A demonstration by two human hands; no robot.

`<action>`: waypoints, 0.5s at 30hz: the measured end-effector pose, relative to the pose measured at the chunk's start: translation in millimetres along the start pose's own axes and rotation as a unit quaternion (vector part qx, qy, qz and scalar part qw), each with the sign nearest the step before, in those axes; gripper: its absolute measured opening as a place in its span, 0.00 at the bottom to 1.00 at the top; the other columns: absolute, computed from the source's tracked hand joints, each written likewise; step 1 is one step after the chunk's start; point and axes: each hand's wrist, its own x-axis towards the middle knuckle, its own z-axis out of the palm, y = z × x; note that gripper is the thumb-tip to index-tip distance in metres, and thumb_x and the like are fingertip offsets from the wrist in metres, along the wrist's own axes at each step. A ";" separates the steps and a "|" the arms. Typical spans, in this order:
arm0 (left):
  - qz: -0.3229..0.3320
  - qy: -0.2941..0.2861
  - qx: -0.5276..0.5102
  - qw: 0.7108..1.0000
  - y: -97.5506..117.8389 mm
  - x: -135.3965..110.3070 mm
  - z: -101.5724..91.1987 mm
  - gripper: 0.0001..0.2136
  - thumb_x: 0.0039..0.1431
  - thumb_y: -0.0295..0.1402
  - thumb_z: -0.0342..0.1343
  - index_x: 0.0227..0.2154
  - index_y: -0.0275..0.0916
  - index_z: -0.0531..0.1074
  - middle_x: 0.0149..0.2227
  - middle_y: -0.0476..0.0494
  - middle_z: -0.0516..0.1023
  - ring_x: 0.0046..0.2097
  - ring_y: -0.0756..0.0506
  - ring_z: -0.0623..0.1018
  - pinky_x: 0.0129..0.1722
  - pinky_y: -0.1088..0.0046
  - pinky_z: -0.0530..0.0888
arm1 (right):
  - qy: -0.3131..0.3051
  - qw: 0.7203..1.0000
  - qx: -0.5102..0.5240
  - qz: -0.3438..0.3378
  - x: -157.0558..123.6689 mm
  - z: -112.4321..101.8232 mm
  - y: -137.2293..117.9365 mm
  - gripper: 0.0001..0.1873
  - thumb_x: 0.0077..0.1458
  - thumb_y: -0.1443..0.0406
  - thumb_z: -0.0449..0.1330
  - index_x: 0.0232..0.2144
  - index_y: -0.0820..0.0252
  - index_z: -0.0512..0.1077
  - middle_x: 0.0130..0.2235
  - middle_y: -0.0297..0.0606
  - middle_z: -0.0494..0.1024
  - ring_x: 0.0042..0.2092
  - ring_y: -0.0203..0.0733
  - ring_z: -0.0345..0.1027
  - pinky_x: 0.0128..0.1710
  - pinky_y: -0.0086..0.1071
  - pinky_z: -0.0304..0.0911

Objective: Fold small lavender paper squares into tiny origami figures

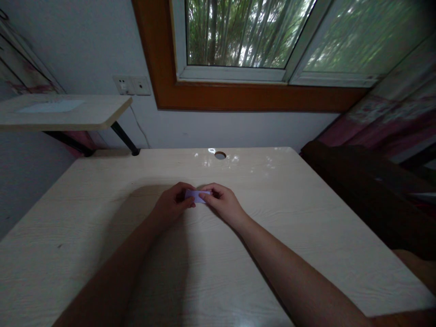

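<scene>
A pale wooden desk (306, 236) fills most of the view, and a round cable hole (220, 155) is cut near its far edge; every place below is given from that hole. Beyond and above the hole, a window (245, 36) is set in an orange-brown frame. Well to the left of the hole, a small shelf (68, 111) stands out from the wall. A wall socket (132, 85) is mounted up and to the left of the hole, nearer to it than the shelf. To the right of the hole, a dark piece of furniture (368, 190) is seen beside the desk.

On the near side of the hole and somewhat to its left, the left hand (172, 206) is rested on the desk. Straight on the near side of the hole, the right hand (223, 203) is laid opposite it. Between the two a small, pale lilac paper slip (196, 195) is held, near the hole on its near side and slightly left.

The step in hand is judged to be a folding or creasing of the paper slip. A further fold would call for aligned edges and steady fingertip pressure, as the piece is small and largely covered.

Both hands are closed narrowly on it. The left end is covered by the curled left thumb and fingers, and the right end is pinched under the right fingertips (205, 196). Only a middle strip is left showing. Whether the paper slip lies flat on the desk or is lifted just clear cannot be told.
</scene>
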 end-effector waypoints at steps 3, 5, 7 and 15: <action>-0.004 0.011 -0.010 1.000 1.1 -0.1 -0.2 0.13 0.55 0.35 0.61 0.42 0.40 0.70 0.34 0.49 0.77 0.34 0.48 0.81 0.36 0.71 0.79 | 0.004 1.000 0.004 -0.001 -0.1 0.2 0.7 0.14 0.55 0.55 0.63 0.39 0.57 0.78 0.33 0.36 0.78 0.32 0.37 0.68 0.34 0.31 0.63; -0.005 0.013 -0.008 1.000 2.3 -0.3 -0.3 0.12 0.55 0.35 0.61 0.42 0.39 0.70 0.34 0.49 0.77 0.34 0.48 0.81 0.37 0.71 0.79 | 0.005 1.000 0.008 0.000 -0.1 0.2 1.0 0.14 0.55 0.55 0.63 0.40 0.56 0.78 0.34 0.36 0.79 0.32 0.37 0.69 0.35 0.31 0.63; -0.004 0.014 -0.008 1.000 3.3 -0.2 -0.3 0.13 0.55 0.35 0.61 0.42 0.39 0.70 0.33 0.49 0.77 0.33 0.48 0.81 0.36 0.70 0.79 | 0.005 1.000 0.014 -0.001 0.1 0.3 1.3 0.13 0.55 0.56 0.64 0.40 0.56 0.78 0.34 0.37 0.79 0.33 0.37 0.69 0.35 0.31 0.64; 0.002 0.015 0.004 1.000 3.2 -0.2 0.3 0.13 0.54 0.35 0.61 0.41 0.39 0.70 0.34 0.48 0.78 0.33 0.47 0.81 0.35 0.70 0.78 | 0.007 0.999 0.052 -0.010 -0.4 0.2 -1.3 0.13 0.54 0.56 0.65 0.38 0.57 0.78 0.34 0.36 0.79 0.34 0.37 0.70 0.37 0.32 0.65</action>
